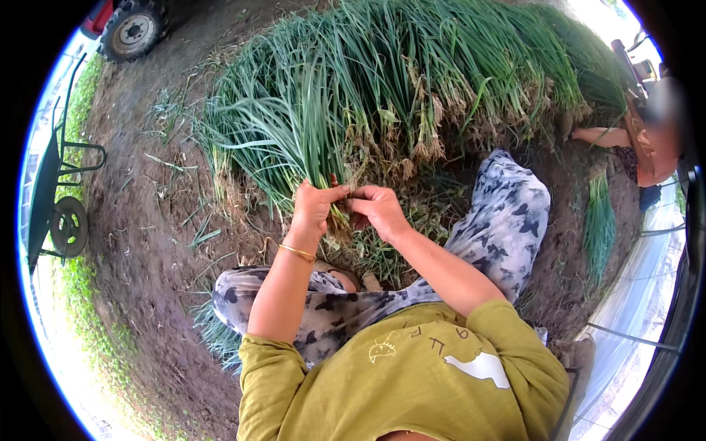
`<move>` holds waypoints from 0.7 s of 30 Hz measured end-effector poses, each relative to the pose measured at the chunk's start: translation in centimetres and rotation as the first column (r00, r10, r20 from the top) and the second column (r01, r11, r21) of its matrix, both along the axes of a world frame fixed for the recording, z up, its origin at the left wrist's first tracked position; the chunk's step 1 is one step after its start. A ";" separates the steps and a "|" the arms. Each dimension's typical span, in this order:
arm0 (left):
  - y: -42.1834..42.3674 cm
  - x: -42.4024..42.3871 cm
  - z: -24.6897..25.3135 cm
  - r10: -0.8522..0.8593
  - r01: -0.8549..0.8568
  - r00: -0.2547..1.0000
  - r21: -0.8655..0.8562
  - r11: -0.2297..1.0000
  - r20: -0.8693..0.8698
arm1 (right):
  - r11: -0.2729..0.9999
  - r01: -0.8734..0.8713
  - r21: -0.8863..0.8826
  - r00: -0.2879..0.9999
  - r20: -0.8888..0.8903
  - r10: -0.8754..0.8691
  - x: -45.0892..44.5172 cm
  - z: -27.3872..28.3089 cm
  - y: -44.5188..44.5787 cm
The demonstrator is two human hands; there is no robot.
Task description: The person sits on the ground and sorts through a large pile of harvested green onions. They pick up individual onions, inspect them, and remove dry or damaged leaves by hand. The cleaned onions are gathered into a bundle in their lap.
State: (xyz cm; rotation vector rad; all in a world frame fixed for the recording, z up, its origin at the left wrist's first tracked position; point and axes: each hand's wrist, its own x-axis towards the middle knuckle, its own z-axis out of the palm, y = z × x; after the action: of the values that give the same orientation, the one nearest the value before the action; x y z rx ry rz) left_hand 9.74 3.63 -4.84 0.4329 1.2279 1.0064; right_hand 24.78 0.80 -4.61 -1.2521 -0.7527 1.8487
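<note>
My left hand (315,203), with a gold bangle on the wrist, is wrapped around a bunch of green onions (314,132) low on the stems. The long leaves fan up and away from me, while the pale stem bases and roots (338,223) hang below the fist. Close beside the left thumb, my right hand (377,208) has its thumb and forefinger drawn together at the edge of the stems. Whatever is between those fingertips is hidden. Beyond both hands lies a large heap of green onions (386,71), their brown roots turned towards me.
Leaf scraps (380,253) litter the soil between my legs. A bundle of green onions (599,220) lies to the right, near another person (656,149). At left stands a green wheelbarrow (47,187); a tractor wheel (132,33) shows at upper left. Plastic sheeting (634,292) borders the right side.
</note>
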 end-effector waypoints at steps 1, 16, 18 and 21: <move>0.1 0.0 0.1 0.017 -0.017 1.000 -0.003 1.000 0.014 | 0.998 -0.045 0.038 0.998 0.043 0.044 0.2 0.3 -0.1; 1.0 -1.9 1.4 0.116 -0.106 0.984 -0.078 0.991 0.132 | 0.821 -0.545 0.170 0.723 0.591 0.357 4.6 2.6 -2.7; 0.8 -1.4 1.7 0.129 -0.113 0.974 -0.093 0.989 0.188 | 0.887 -0.407 0.216 0.880 0.351 0.319 2.1 3.0 -1.9; 0.4 -0.9 3.4 0.247 -0.240 0.952 -0.063 0.969 0.180 | 0.905 -0.389 0.174 0.920 0.113 0.374 -0.6 4.3 -1.1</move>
State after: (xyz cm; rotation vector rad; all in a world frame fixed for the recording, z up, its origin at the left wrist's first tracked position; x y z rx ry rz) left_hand 8.82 4.07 -1.44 0.1515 1.1473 1.2017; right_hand 24.19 -0.33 -0.27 -1.1119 -1.2653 1.9810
